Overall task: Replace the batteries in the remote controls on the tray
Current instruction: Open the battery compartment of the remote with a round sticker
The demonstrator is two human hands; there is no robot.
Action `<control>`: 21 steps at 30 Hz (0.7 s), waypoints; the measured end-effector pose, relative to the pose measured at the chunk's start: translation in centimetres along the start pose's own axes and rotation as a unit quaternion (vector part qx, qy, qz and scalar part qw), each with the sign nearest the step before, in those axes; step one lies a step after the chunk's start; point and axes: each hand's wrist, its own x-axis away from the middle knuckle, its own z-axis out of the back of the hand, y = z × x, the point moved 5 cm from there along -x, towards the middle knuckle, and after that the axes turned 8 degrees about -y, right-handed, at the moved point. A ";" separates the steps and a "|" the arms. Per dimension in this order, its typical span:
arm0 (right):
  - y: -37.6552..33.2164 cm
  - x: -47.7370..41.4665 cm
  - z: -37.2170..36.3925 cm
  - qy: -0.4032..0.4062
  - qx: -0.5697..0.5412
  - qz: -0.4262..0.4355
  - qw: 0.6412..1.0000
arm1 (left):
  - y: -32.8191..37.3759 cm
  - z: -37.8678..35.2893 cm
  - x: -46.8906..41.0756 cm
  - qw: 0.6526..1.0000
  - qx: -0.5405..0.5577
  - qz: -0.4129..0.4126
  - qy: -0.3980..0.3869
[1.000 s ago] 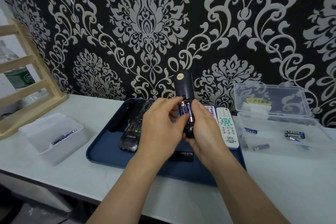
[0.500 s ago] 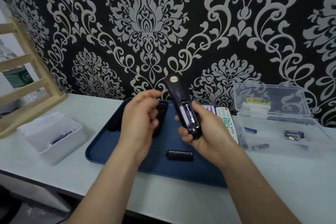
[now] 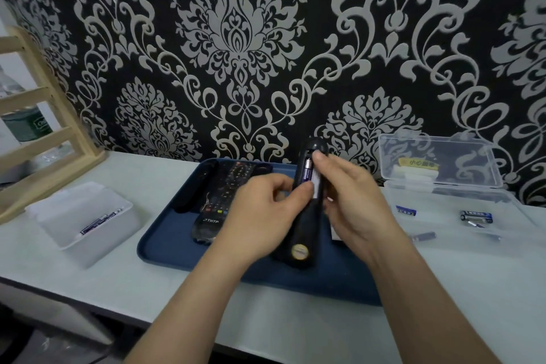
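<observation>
Hands, over the blue tray [image 3: 153,242]: left hand [image 3: 260,216] curled round the black remote [image 3: 304,224], thumb on the near end of the single battery [image 3: 307,174] in its open compartment; right hand [image 3: 351,201] bent round the remote's right side, forefinger at the compartment's far end. White bin [image 3: 82,216] left; bare table [image 3: 141,195] between bin and tray; open clear box [image 3: 443,186] just right of the tray.
</observation>
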 end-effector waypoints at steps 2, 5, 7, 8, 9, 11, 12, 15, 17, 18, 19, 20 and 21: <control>0.8 -0.2 -0.7 -0.015 -0.037 -0.044 0.998 | 0.2 -1.2 0.0 0.997 0.064 0.005 -0.039; 1.7 -0.2 -1.1 -0.035 -0.104 -0.093 0.990 | -0.2 -1.0 0.0 1.000 0.005 0.008 -0.025; 2.0 -0.1 -0.8 -0.022 -0.138 -0.109 0.984 | -0.1 0.1 0.1 0.997 -0.067 -0.014 0.028; 2.1 -0.1 -0.7 -0.012 -0.148 -0.114 0.982 | 0.0 0.7 0.1 0.997 -0.057 -0.017 0.053; 2.0 0.0 -0.6 -0.006 -0.150 -0.119 0.981 | -0.2 1.2 0.1 0.998 0.003 -0.003 0.064; 2.0 0.1 -0.5 -0.003 -0.128 -0.127 0.983 | -1.3 1.2 0.1 0.967 0.243 0.074 0.026; 2.0 0.2 -0.5 -0.001 -0.117 -0.130 0.985 | -1.4 0.8 0.3 0.926 0.361 0.111 -0.001; 2.1 0.3 -0.6 0.000 -0.098 -0.136 0.986 | -0.8 0.5 0.5 0.909 0.402 0.113 0.005; 2.1 0.3 -0.8 0.000 -0.087 -0.135 0.987 | 0.4 0.9 0.6 0.955 0.290 0.030 0.056; 2.0 0.4 -0.8 0.002 -0.078 -0.133 0.988 | 0.9 0.9 0.7 0.970 0.229 -0.014 0.077; 2.0 0.4 -0.8 0.004 -0.068 -0.130 0.989 | 1.2 0.8 0.8 0.983 0.152 -0.050 0.092; 1.9 0.5 -0.8 0.005 -0.056 -0.128 0.990 | 1.5 0.6 0.8 0.990 0.060 -0.081 0.097; 1.8 0.6 -0.7 0.001 -0.040 -0.124 0.991 | 1.7 0.4 0.9 0.989 -0.034 -0.103 0.100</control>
